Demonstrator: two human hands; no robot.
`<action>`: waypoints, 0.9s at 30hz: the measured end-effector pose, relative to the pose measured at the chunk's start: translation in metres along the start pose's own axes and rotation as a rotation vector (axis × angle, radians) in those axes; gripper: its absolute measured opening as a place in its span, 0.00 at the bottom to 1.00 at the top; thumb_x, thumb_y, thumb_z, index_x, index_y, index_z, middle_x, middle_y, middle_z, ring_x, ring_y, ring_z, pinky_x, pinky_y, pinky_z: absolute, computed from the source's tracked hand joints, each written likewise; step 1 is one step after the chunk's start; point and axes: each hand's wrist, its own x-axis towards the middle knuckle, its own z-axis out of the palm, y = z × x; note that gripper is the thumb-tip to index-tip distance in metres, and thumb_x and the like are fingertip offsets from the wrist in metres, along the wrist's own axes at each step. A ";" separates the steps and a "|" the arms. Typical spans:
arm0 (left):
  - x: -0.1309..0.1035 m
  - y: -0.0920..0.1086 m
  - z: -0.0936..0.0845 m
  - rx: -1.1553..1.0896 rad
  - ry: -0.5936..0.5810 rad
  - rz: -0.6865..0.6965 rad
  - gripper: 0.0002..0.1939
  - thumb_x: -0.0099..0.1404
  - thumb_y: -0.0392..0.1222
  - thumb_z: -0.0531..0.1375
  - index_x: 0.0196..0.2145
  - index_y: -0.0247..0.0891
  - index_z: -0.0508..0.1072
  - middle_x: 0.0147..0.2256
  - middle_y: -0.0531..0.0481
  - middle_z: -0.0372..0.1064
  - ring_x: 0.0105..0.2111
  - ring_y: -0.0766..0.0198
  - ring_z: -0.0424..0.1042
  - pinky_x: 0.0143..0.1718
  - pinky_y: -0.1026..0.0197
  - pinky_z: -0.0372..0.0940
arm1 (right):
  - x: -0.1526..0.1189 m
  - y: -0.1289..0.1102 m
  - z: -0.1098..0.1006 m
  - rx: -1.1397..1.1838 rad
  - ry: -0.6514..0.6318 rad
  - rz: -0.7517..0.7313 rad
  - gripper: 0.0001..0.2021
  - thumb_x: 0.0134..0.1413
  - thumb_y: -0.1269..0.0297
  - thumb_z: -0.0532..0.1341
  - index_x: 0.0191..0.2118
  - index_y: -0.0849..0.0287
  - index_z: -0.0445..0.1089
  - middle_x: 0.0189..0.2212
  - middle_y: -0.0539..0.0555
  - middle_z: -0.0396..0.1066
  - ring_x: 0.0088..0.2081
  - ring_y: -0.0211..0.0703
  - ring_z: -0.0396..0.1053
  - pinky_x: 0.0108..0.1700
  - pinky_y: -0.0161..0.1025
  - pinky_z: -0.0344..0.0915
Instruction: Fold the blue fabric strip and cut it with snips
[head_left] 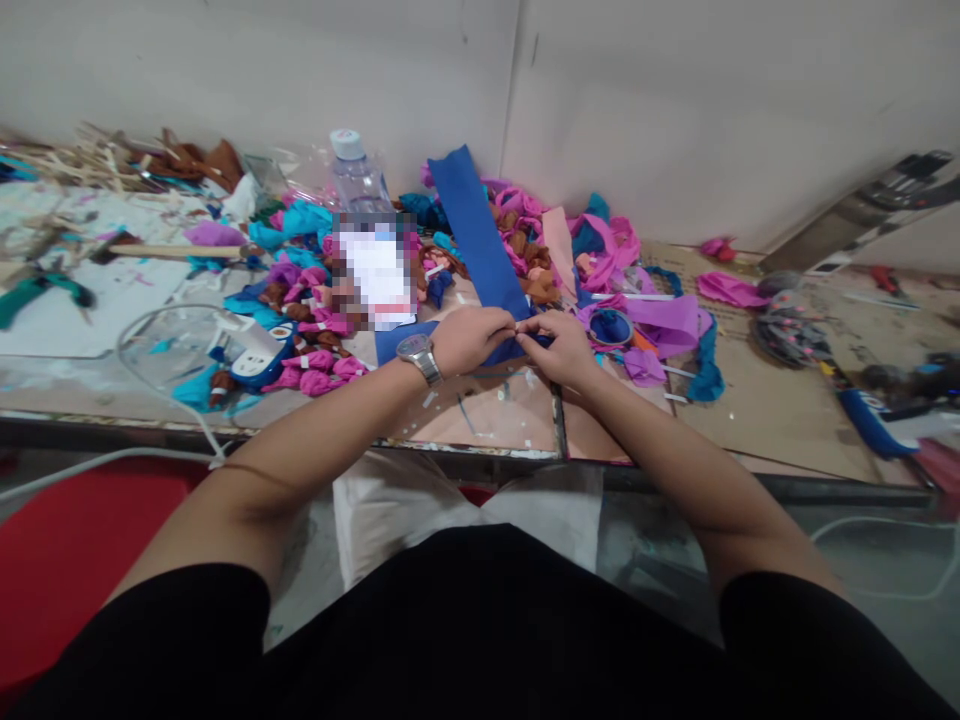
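Both forearms angle inward, so the left hand (474, 340) and right hand (559, 345) nearly meet, wrists low, thumbs and forefingers pinched together on blue fabric (480, 230). The fabric lies beneath the fingers and stretches away beyond them; a phone (379, 275) lies beyond the left wrist's watch (418, 355).

Pale wall (645, 110) (visibly seamed)

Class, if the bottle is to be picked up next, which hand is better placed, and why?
Probably the left hand: it is nearer the bottle, which stands to its left, beyond the phone. The right hand would reach across it.
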 end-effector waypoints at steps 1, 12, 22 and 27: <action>0.000 0.000 0.000 0.007 -0.003 -0.002 0.16 0.78 0.47 0.52 0.45 0.39 0.78 0.42 0.44 0.79 0.41 0.54 0.76 0.42 0.55 0.62 | 0.000 0.000 0.000 0.002 0.004 0.004 0.06 0.59 0.60 0.66 0.35 0.54 0.78 0.33 0.53 0.82 0.37 0.51 0.76 0.44 0.49 0.68; -0.001 0.006 -0.001 0.022 -0.012 0.059 0.16 0.77 0.47 0.53 0.45 0.40 0.79 0.42 0.43 0.80 0.41 0.53 0.76 0.42 0.54 0.61 | 0.000 -0.001 -0.001 -0.030 -0.024 -0.018 0.04 0.57 0.64 0.64 0.31 0.54 0.75 0.31 0.52 0.79 0.35 0.49 0.73 0.44 0.47 0.66; -0.003 0.002 0.002 -0.005 0.004 0.039 0.16 0.76 0.47 0.53 0.44 0.41 0.79 0.40 0.43 0.80 0.39 0.54 0.76 0.41 0.53 0.61 | -0.002 -0.001 -0.004 -0.071 -0.042 -0.052 0.03 0.56 0.63 0.65 0.32 0.53 0.75 0.32 0.53 0.79 0.39 0.51 0.73 0.48 0.50 0.63; -0.004 0.003 0.003 -0.017 -0.008 0.038 0.15 0.74 0.46 0.53 0.44 0.41 0.79 0.41 0.44 0.81 0.40 0.53 0.76 0.41 0.54 0.62 | -0.001 0.001 -0.002 -0.089 -0.047 -0.067 0.04 0.56 0.64 0.64 0.30 0.54 0.72 0.30 0.52 0.77 0.37 0.50 0.71 0.46 0.49 0.62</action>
